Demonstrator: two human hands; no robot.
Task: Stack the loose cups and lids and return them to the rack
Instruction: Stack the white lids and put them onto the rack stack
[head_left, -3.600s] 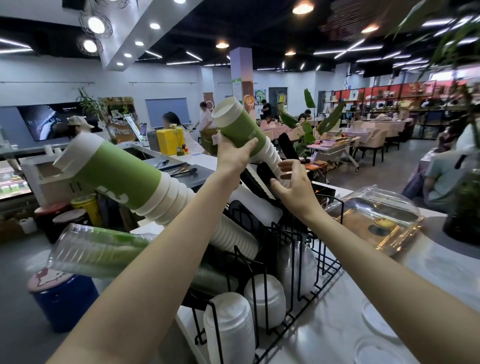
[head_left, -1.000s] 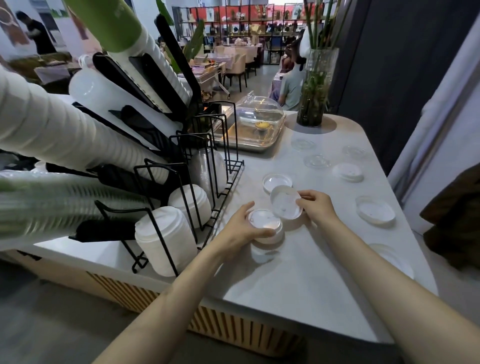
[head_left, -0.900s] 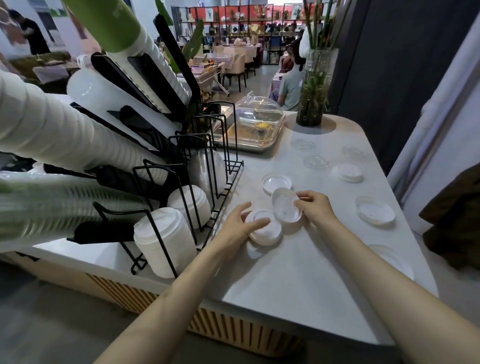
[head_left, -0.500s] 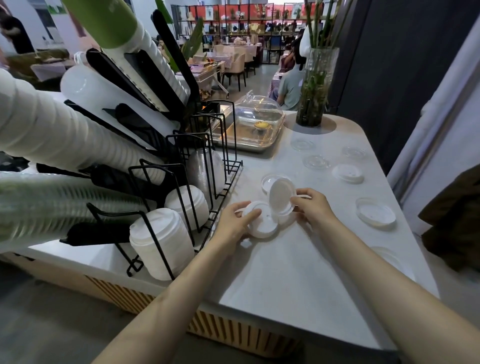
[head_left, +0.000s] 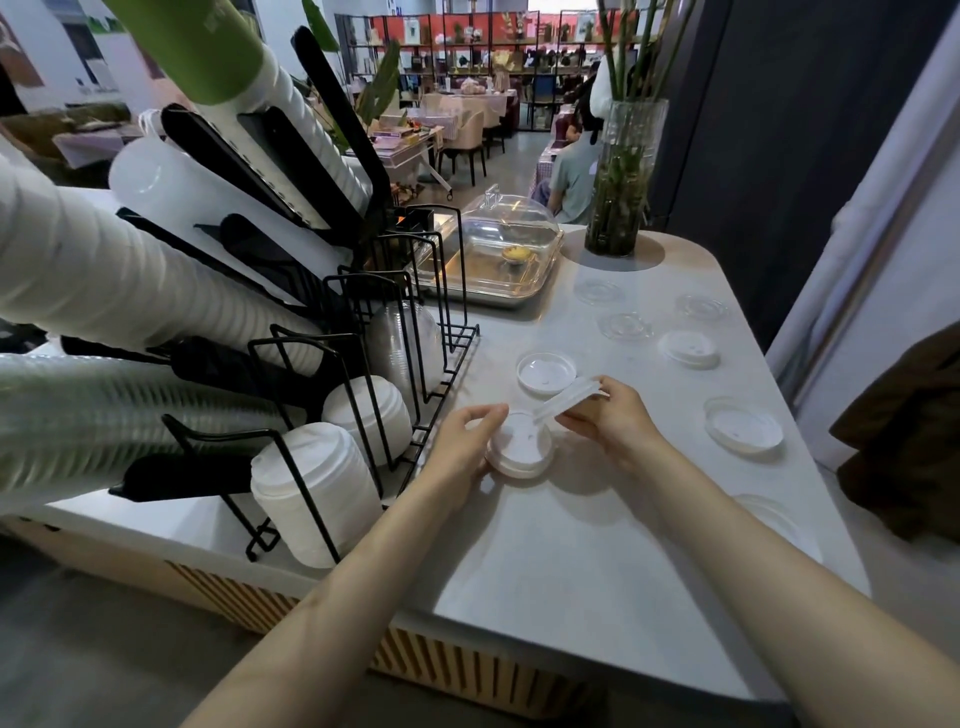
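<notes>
Pinching tilted lid (head_left: 563, 399) in right hand (head_left: 613, 421), left hand (head_left: 460, 447) cupping lid stack (head_left: 519, 447), fingertips hidden.

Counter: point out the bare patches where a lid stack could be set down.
Biggest bare patch: the near counter between the forearms, toward the front edge. A smaller one lies between the wire rack and the domed tray. Crowded: the right side and far end, dotted with loose lids.

A glass vase (head_left: 623, 182) (green stems) stands beside a domed tray (head_left: 493, 260).
</notes>
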